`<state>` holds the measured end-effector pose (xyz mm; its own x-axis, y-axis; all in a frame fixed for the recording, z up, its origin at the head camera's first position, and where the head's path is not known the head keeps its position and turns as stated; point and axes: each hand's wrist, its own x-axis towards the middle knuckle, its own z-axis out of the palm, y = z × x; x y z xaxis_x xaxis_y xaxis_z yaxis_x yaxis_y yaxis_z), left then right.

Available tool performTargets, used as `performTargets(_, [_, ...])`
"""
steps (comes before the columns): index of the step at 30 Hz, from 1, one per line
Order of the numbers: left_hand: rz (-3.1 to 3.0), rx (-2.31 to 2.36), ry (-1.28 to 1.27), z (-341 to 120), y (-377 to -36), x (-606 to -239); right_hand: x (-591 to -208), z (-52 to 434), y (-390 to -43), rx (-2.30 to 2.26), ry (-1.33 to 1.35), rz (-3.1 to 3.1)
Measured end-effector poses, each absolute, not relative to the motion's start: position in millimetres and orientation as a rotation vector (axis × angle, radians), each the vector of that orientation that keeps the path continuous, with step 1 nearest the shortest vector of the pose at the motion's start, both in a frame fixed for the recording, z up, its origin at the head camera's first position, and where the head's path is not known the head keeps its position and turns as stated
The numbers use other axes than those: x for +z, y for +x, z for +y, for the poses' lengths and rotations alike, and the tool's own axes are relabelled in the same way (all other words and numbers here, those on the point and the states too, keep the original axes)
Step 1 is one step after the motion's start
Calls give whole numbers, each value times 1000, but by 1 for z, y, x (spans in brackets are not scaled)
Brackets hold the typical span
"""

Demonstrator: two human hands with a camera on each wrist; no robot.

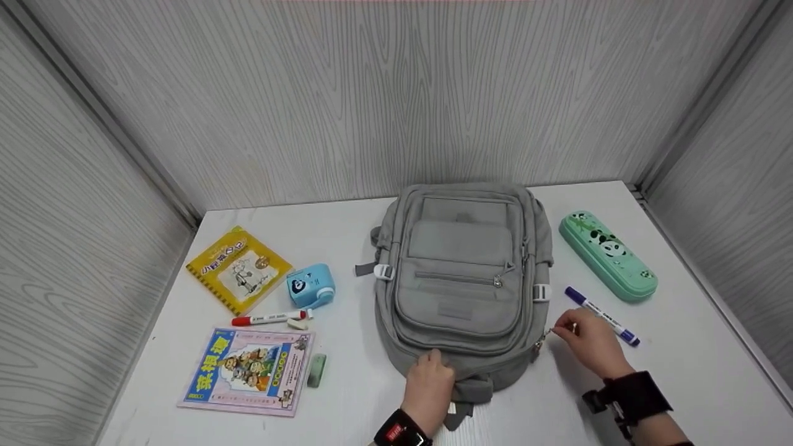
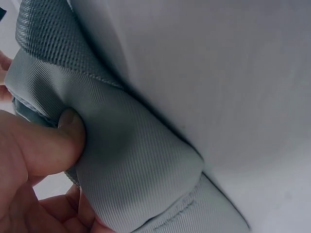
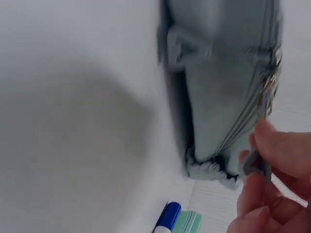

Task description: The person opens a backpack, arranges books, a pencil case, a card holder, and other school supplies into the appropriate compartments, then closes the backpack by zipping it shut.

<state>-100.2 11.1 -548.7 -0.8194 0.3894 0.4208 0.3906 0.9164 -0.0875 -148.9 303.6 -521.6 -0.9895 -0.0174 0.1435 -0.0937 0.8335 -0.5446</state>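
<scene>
A grey backpack [image 1: 461,272] lies flat on the white table [image 1: 347,235], its top end toward me. My left hand [image 1: 429,385] grips the fabric at the near top edge of the backpack [image 2: 131,160], thumb [image 2: 48,141] pressed into a fold. At the near right corner my right hand [image 1: 588,344] pinches a small zipper pull [image 1: 550,332]. In the right wrist view the zipper pull [image 3: 252,162] sits between the fingertips [image 3: 277,145] beside the backpack's side [image 3: 218,73].
A blue marker [image 1: 602,316] and a green panda pencil case [image 1: 607,255] lie right of the backpack. To the left are a yellow book [image 1: 238,269], a blue sharpener [image 1: 311,286], a red marker [image 1: 267,319], a picture book [image 1: 248,370] and a green eraser [image 1: 316,370]. Grey walls enclose the table.
</scene>
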Motion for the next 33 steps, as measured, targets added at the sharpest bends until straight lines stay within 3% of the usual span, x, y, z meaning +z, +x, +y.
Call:
performTargets(5, [-2673,-21,-587,10,-101,-548,-523,314,-178,718,201,-2884])
performTargets(17, [-2681,-32,-581,10,-101,-548,-522,316,-224,733,37,-2893])
performTargets(25, [-2636,-25,-573,9,-102,-548,-520,310,-214,870,78,-2850])
performTargets(33, [-2657,-73,-579,7,-102,-547,-516,302,-173,912,75,-2852])
